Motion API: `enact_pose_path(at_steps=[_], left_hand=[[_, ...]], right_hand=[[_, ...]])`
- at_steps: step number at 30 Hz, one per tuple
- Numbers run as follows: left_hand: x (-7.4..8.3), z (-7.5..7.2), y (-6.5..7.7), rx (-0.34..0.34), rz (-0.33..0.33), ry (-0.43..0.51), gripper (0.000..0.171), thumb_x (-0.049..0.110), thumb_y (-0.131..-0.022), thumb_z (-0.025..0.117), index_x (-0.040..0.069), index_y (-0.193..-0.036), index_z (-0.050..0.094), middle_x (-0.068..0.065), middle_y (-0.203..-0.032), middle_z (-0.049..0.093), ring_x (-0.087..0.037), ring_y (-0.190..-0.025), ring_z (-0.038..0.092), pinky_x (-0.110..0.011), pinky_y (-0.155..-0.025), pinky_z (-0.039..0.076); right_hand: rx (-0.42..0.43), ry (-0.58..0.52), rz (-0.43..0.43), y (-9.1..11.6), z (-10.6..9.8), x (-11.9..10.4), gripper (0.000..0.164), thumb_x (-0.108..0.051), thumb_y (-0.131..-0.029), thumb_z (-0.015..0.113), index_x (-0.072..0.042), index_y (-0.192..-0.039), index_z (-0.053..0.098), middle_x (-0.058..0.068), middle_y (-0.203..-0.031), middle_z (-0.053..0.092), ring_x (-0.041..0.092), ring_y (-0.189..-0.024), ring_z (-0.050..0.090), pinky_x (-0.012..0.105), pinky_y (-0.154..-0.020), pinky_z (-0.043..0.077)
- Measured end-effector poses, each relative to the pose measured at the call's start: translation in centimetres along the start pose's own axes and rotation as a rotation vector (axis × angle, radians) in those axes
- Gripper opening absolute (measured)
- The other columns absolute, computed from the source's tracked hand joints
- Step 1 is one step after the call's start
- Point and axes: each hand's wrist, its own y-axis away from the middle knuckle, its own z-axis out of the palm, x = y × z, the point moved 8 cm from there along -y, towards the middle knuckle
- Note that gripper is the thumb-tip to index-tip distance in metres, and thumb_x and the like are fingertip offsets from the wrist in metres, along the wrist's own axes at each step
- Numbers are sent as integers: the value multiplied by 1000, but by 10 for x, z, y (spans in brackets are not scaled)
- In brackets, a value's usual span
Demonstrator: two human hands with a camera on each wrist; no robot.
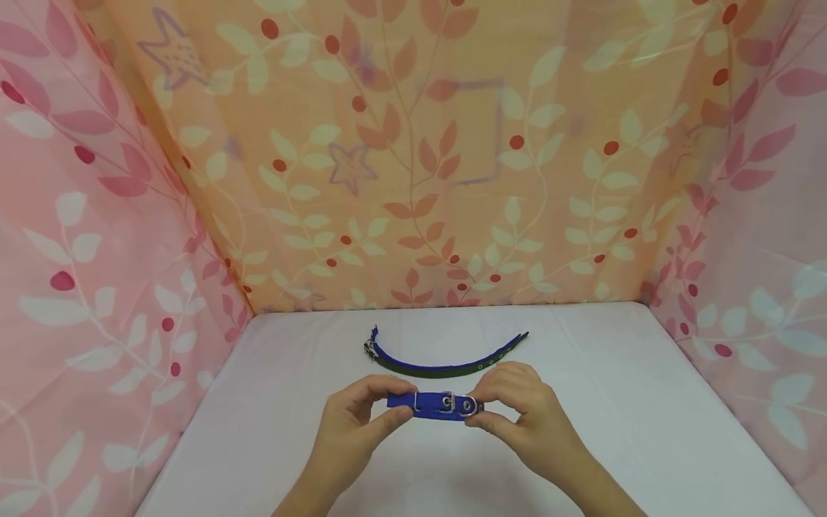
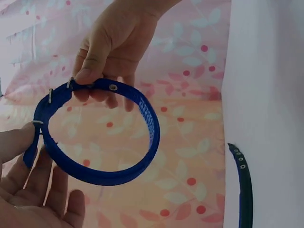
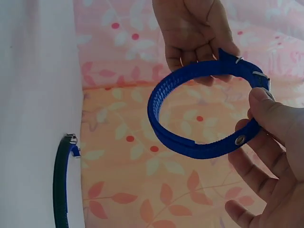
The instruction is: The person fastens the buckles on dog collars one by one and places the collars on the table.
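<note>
Two bare hands meet just below the middle of the head view, holding a blue buckled collar between them, lifted a little above a white table. The left hand pinches the strap's loose end between thumb and fingers. The right hand grips the other side, next to the silver buckle, with its fingers curled over the strap.

The left wrist view shows the collar fastened into a closed ring in the centre left of the frame. The right hand holds it from the upper left, thumb pressed on the band beside a metal eyelet. The left hand's fingers lie fairly straight at the lower left, its thumb against the strap end.

A second collar, unfastened, lies on the table just beyond the hands as a shallow curve. It looks dark green with blue edging, though the colour is hard to judge at this size. A small buckle sits at its left end.

Pink and orange cloth printed with leaves and red berries fills the top and both sides of the head view.
</note>
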Motion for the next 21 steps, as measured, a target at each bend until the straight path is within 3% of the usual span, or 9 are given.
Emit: enact_pose_path(at_steps=[3,6,10,12,16,21], left_hand=[[-5,-2,-2,3,-44,-11,28,11,-93,75,12,-121,70,-6,-124,71,-26,-117,64,-25,-105,49],[-15,-2,-5,-32,-166,14,33,18,-98,71,15,-131,65,-3,-134,67,-26,-125,59,-28,-105,49],[-28,8,-4,-209,-363,74,50,37,-104,60,12,-146,53,-7,-147,59,-23,-133,56,-37,-108,48],[-31,13,-2,-308,-423,88,64,49,-104,54,7,-152,46,-12,-147,58,-25,-129,58,-42,-110,47],[-32,16,0,-406,-444,91,82,62,-101,50,3,-156,37,-16,-146,58,-25,-125,61,-44,-110,47],[-34,12,-3,-361,-423,119,82,60,-97,61,5,-154,40,-17,-148,56,-31,-139,53,-49,-112,45]], right_hand=[[51,-20,-98,-1,-2,-6,25,-17,-79,87,-25,-100,76,-13,-94,71,16,-99,63,29,-108,35],[92,-46,-180,-1,-5,-11,16,-23,-85,83,-19,-100,77,-7,-93,71,19,-100,64,34,-114,33],[126,-66,-288,-1,-8,-20,17,-26,-91,77,-12,-101,77,1,-92,70,23,-100,62,39,-118,30],[133,-61,-328,-2,-8,-25,18,-27,-92,76,-11,-101,77,2,-92,70,24,-100,61,40,-119,29],[150,-49,-376,-5,-9,-31,19,-27,-93,74,-10,-100,77,3,-91,70,25,-99,61,40,-119,29],[140,-38,-376,-7,-9,-32,20,-30,-92,75,-12,-101,78,6,-97,71,27,-105,60,37,-116,30]])
